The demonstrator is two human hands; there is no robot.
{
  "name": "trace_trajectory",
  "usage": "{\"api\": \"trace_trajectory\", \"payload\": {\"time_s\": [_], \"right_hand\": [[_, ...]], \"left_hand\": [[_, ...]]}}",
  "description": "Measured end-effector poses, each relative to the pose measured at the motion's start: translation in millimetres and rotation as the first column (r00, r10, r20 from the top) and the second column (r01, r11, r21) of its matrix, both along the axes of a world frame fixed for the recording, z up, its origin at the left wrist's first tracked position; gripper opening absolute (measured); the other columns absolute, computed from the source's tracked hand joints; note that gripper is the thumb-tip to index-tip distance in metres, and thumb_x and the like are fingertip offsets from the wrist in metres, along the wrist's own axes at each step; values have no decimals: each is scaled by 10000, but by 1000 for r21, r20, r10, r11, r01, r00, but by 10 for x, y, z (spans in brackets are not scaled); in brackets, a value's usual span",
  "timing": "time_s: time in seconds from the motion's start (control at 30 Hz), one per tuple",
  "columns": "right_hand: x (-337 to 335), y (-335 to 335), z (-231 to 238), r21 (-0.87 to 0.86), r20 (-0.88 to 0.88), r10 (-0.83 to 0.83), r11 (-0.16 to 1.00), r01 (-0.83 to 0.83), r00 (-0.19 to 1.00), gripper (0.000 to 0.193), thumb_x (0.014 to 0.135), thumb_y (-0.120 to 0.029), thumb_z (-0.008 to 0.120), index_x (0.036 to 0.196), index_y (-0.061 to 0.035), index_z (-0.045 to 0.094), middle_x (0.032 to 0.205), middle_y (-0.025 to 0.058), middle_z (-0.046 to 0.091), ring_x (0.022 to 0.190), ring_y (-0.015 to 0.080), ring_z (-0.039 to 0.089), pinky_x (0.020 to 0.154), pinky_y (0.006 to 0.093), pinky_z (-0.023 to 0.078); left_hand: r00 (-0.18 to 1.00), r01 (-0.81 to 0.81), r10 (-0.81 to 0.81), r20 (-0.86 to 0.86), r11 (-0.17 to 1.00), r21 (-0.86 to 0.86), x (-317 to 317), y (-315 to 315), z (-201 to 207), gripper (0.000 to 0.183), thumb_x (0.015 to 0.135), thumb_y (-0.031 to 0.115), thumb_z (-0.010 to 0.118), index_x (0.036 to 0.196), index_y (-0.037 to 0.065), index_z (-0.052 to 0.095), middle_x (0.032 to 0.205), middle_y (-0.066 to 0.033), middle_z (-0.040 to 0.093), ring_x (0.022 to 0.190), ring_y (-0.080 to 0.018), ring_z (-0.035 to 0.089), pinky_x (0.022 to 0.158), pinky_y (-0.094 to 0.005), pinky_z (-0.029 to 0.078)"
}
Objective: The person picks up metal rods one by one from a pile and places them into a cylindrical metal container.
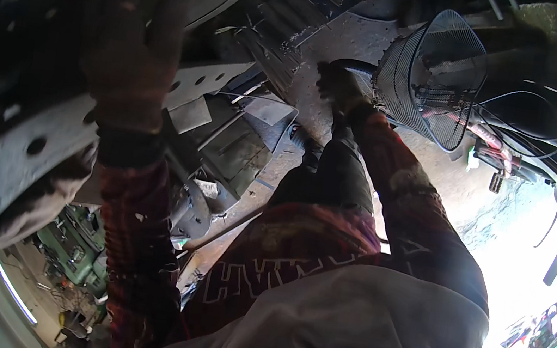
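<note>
My left hand [132, 47] is raised at the upper left, dark and slightly blurred, with its fingers stretched apart and nothing visible in them. It is in front of a shadowed area, beside a pale metal bar with round holes [33, 143]. My right hand [342, 89] hangs lower, next to the black wire mesh basket [396, 69] of a bicycle. Its fingers are dark and foreshortened, so I cannot make out whether they hold anything. Whether this hand touches the basket or the dark wheel [354, 65] behind it is unclear.
A red bicycle frame [493, 143] with a pedal [496, 182] stands on the right. Metal plates [190, 115] and long dark bars [270, 55] crowd the left and far side. Green machinery [73, 245] is at the lower left. Concrete floor [355, 35] shows around my feet.
</note>
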State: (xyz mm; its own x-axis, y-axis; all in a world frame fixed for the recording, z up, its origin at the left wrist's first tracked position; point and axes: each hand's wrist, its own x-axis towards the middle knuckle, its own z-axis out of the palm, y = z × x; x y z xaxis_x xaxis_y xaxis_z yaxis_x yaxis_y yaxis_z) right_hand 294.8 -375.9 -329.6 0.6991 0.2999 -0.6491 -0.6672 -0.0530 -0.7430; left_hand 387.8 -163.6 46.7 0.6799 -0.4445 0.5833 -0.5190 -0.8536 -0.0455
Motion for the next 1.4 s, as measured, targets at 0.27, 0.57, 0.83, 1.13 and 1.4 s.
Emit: {"api": "trace_trajectory", "payload": {"time_s": [0.27,0.57,0.83,1.13,1.4], "right_hand": [[1197,-299,-2381,-811,257,301,584,35,918,684,998,-589,425,1388,-51,585,1268,256,662,1242,391,609,1061,510,451],[1705,-89,-2556,-731,98,476,630,-261,874,568,1036,-509,359,1328,-106,634,1233,211,687,1193,359,640,1005,509,487],[534,-97,-1788,-718,497,564,694,-53,660,350,1038,-361,442,1150,-149,697,920,111,730,876,318,720,778,470,557],[-1305,-93,461,131,63,-332,938,322,941,290,1046,-263,571,1152,-17,681,859,48,665,748,176,664,682,337,550],[-1524,-698,2533,677,-82,-469,621,395,879,270,1005,-176,592,1217,-18,650,1057,79,669,963,182,665,807,368,551]], "left_hand": [[991,116,-78,-106,900,420,518,48,-269,279,981,131,629,1232,24,686,1291,-137,675,1152,-301,652,975,-384,523],[972,79,-17,-234,963,259,484,202,-348,297,975,138,639,1236,0,676,1272,-140,684,1089,-277,677,912,-377,538],[925,12,-25,-378,999,-37,342,-72,-330,324,975,136,643,1279,25,657,1263,-131,684,1061,-247,690,882,-362,545],[916,-188,156,-370,981,-52,262,-213,-273,474,968,470,614,1354,194,614,1191,-124,696,1076,-340,670,895,-424,536],[959,-136,102,-263,984,-112,340,-154,-356,550,935,523,627,1307,120,590,1339,-153,602,1235,-349,584,995,-434,496]]}}
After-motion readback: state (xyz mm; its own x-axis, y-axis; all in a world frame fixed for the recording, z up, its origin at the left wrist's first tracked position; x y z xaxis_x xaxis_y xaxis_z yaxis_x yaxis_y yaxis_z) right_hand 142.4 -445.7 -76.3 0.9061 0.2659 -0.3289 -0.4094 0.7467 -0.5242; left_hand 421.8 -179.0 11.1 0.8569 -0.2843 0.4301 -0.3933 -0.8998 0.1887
